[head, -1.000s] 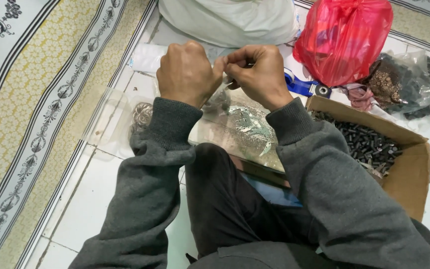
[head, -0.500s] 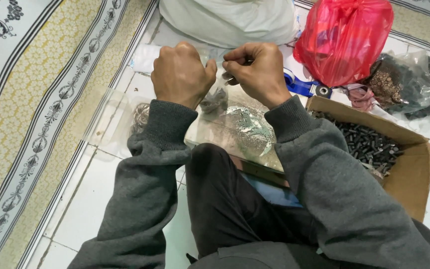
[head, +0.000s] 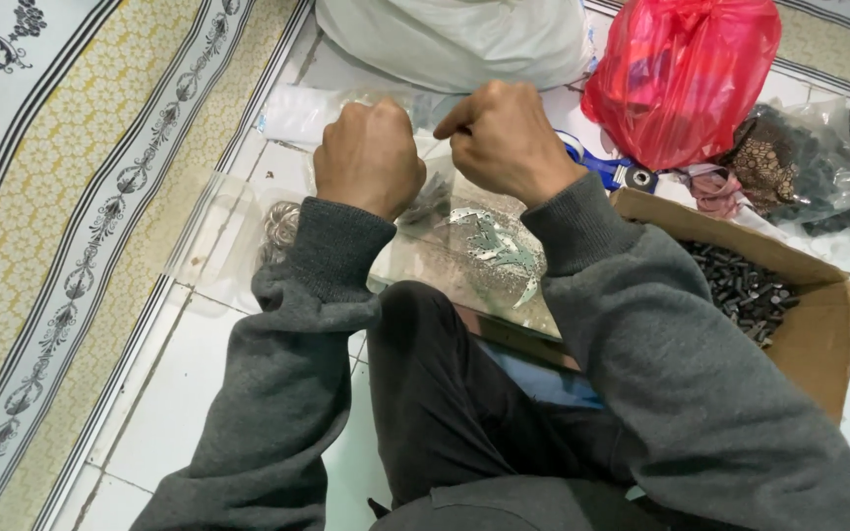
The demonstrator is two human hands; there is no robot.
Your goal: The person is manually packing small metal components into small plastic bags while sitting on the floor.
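Fingers of both hands are curling shut on the top edge of a small clear plastic bag (head: 433,197) holding dark metal pieces, the left hand (head: 369,157) and right hand (head: 504,138) sitting level and close together. That bag is hanging straight down between them, long axis seemingly vertical, above a larger clear bag of silvery parts (head: 489,251) resting on the lap.
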